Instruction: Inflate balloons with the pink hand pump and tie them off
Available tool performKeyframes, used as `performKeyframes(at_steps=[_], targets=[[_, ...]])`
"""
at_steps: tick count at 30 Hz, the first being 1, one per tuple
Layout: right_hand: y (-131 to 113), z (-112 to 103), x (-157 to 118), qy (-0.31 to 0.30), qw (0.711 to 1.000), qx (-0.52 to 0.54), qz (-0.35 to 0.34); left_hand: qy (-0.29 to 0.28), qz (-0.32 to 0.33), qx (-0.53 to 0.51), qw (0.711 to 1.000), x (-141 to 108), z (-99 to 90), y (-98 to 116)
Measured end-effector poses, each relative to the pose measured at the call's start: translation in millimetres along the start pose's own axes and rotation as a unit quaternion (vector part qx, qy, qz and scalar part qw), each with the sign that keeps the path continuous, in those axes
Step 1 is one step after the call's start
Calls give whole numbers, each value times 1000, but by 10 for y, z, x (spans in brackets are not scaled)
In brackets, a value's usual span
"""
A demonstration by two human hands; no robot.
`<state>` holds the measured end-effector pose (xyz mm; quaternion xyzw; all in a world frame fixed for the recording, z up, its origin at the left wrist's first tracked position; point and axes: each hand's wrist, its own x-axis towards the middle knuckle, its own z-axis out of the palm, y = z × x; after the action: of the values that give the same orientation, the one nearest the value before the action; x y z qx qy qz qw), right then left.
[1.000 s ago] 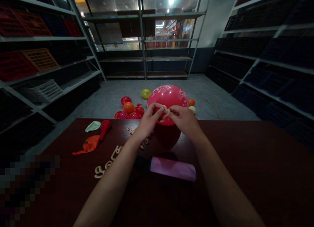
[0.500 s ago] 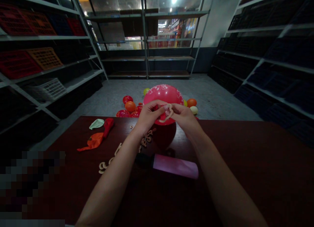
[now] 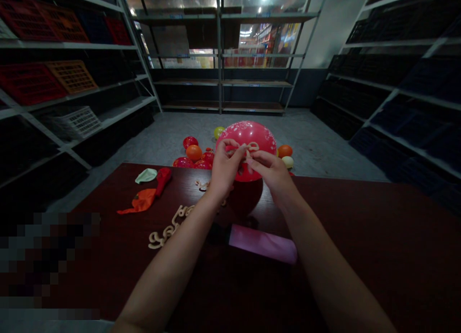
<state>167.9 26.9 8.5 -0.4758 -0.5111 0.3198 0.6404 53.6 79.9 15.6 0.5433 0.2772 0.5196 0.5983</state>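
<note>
An inflated pink-red balloon (image 3: pixel 248 131) with a white print rests at the far edge of the dark table (image 3: pixel 360 227), just beyond my hands. My left hand (image 3: pixel 225 167) and my right hand (image 3: pixel 272 172) meet in front of it, fingertips closed on a beige rubber band (image 3: pixel 253 146) whose loop sticks up between them. The balloon's neck is hidden behind the fingers. More beige rubber bands (image 3: pixel 178 215) lie beside and partly behind my left forearm. Below my hands is a purple hand pump (image 3: pixel 262 243) on its side, its dark end near my left forearm.
Flat balloons in mint (image 3: pixel 146 175), orange (image 3: pixel 143 199) and red (image 3: pixel 164 180) lie at the table's left. Several inflated balloons (image 3: pixel 194 153) are on the floor beyond the table. Shelves with crates (image 3: pixel 72 76) line the left; a metal rack (image 3: pixel 220 83) stands behind.
The rubber band's loop now stands higher above my fingertips. My right fingers have shifted their pinch. The whole view has moved slightly, and more loose rubber bands show.
</note>
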Motion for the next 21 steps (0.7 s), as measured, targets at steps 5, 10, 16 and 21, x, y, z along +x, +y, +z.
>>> performKeyframes(at_steps=[5, 10, 16, 21], targets=[[55, -54, 50, 55, 998, -12, 1, -82, 102, 147, 980, -64, 11, 41], [92, -76, 65, 80, 994, -68, -21, -92, 217, 329, 915, -146, 68, 66], [112, -36, 24, 113, 973, -188, -64, -59, 217, 481, 847, -211, 104, 93], [94, 8, -13, 129, 950, -264, -110, -50, 199, 587, 783, -282, 147, 153]])
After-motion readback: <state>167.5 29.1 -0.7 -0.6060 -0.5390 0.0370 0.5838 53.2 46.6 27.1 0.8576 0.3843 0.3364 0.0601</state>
